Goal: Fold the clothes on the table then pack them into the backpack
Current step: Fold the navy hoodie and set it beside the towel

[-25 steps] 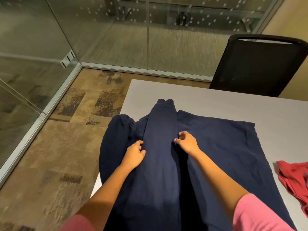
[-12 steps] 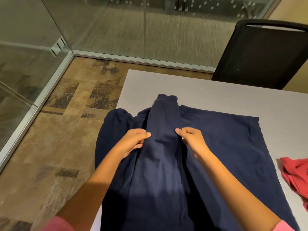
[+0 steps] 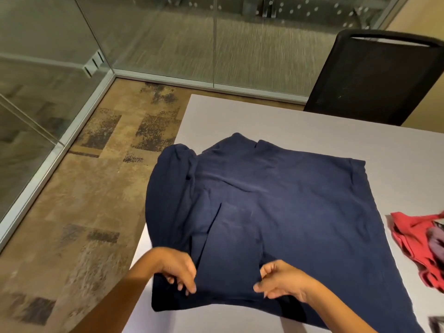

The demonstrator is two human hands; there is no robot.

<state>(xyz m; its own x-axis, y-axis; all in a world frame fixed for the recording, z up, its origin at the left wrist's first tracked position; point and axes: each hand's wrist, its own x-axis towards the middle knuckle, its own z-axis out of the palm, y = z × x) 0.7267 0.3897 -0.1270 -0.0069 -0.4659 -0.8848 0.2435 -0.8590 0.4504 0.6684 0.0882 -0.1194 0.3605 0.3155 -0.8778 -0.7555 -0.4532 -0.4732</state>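
A navy long-sleeved garment (image 3: 300,205) lies spread on the grey table (image 3: 240,116). Its left part bulges over the table's left edge. One sleeve (image 3: 230,251) is laid as a strip down the middle toward me. My left hand (image 3: 177,272) holds the strip's near left edge with curled fingers. My right hand (image 3: 281,282) pinches its near right edge. A crumpled red garment (image 3: 413,239) lies at the table's right side. No backpack is in view.
A black mesh chair (image 3: 374,75) stands behind the table's far right. Glass walls (image 3: 168,39) close the room at the left and back, with patterned carpet (image 3: 84,188) beside the table. A dark item (image 3: 436,325) shows at the bottom right corner.
The sleeve that reached up past the collar has been drawn down toward me. Both hands moved from mid-garment to its near edge. The camera tilted back.
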